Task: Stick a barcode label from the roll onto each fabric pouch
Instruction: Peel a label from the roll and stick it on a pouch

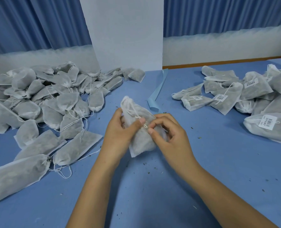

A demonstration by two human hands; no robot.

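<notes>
A white, semi-sheer fabric pouch (140, 142) with dark filling and a cinched drawstring (134, 109) is held just above the blue bench (153, 186), the left hand (120, 134) gripping its side and the right hand (171, 134) pinching the string, between the unlabelled pile (46, 99) and the labelled pile (251, 96).

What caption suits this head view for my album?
A left hand and right hand hold a fabric pouch at a blue table, between an unlabelled pile and a labelled pile.
</notes>
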